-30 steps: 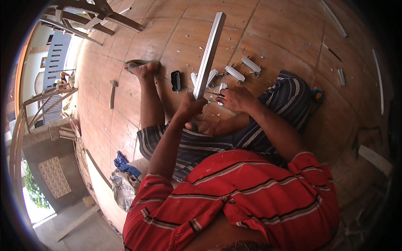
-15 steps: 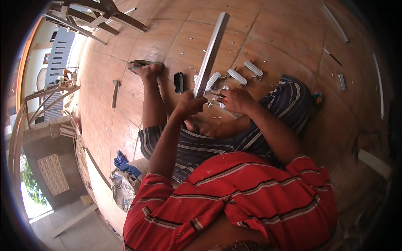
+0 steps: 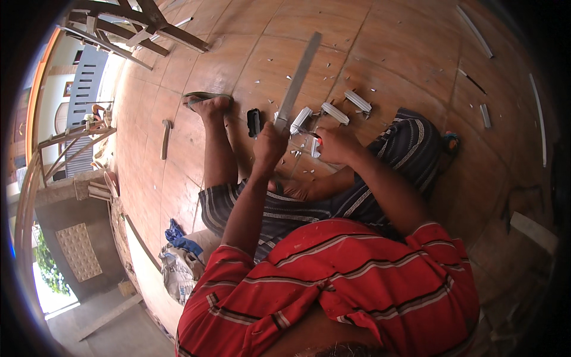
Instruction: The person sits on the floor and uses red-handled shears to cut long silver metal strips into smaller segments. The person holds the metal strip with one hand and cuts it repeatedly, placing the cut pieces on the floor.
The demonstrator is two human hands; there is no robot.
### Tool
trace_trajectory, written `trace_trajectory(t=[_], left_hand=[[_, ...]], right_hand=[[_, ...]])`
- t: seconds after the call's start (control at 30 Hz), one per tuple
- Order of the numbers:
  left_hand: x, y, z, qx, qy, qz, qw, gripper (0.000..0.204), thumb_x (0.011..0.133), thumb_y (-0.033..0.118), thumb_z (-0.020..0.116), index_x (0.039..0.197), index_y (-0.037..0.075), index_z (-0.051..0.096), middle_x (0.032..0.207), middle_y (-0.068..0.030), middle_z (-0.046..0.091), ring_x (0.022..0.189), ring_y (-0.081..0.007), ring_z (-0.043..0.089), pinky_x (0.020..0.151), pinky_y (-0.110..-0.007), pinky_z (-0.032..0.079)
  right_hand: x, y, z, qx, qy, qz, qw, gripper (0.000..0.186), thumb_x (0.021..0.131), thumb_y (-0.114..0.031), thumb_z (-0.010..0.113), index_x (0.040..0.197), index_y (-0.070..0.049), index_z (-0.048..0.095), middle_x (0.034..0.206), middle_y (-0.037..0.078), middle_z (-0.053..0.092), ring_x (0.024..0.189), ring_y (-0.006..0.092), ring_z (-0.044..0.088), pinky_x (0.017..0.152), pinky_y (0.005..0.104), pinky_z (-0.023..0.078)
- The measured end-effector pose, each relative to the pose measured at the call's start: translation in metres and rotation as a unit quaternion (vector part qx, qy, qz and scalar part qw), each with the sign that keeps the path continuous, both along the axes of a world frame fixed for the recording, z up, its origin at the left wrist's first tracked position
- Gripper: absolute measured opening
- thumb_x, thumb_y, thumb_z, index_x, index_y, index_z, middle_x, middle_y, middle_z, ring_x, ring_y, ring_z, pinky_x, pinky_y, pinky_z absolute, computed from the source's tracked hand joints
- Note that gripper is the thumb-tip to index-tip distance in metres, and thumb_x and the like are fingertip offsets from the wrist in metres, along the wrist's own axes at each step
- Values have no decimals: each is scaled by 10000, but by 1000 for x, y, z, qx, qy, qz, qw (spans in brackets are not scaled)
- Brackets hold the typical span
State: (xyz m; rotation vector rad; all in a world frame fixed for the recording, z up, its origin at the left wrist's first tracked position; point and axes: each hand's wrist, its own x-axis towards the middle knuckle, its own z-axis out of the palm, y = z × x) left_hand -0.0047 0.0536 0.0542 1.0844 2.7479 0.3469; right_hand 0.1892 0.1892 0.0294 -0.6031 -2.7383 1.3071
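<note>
Here, my left fingers [image 3: 273, 137] curl closed around a long grey metal strip [image 3: 299, 80]; my right fingers [image 3: 328, 138] grip a red-handled tool [image 3: 319, 141].

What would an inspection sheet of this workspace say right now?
Surface: brown tiled floor, littered with small pale scraps.
Work items: long silvery-grey strip; red-handled hand tool, mostly hidden; short white ribbed pieces on the floor.
Clutter: black oblong case; tan hammer-shaped tool.
Hands: bare left hand grips the strip's lower end; bare right hand holds the hand tool.
Cables: nothing clearly seen.
Surroundings: dark wooden trestle, upper left; grey wall, left.
</note>
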Motion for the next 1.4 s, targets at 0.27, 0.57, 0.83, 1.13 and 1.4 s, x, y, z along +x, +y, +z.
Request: trace_trajectory(t=[0.27,0.57,0.83,1.13,1.4], left_hand=[[-8,-5,35,101,-412,59,904,255,884,203,813,978,6,680,709,-16,635,566,-106,595,513,-279,503],[5,-9,24,46,-339,34,939,257,895,226,808,975,24,672,717,10,628,603,-84,608,538,-271,517],[4,-14,14,63,-326,4,943,239,905,209,794,962,18,663,710,0,635,615,-86,611,544,-279,510],[6,-19,12,59,-314,-24,947,269,899,203,793,996,-8,657,737,-17,638,623,-99,620,544,-304,546],[5,-30,1,75,-307,-31,948,239,862,170,723,969,-37,671,694,-75,663,596,-149,654,530,-341,532]], right_hand=[[3,8,20,3,-27,-37,999,486,1000,-493,594,1053,-19,687,1003,225,746,972,413,724,854,531,565],[-3,2,27,5,-66,-2,998,458,995,-464,597,1119,-35,700,1052,238,745,1011,421,721,895,534,562],[-5,0,22,-1,-77,3,997,454,992,-447,601,1165,-39,696,1099,241,741,1050,411,719,911,516,566],[1,-6,27,-14,-57,-15,998,405,978,-407,609,1196,-80,704,1140,222,737,1070,396,711,924,517,559],[1,-4,14,-1,-87,29,996,362,955,-351,605,1151,-62,700,1113,232,736,1028,407,715,892,520,565]])
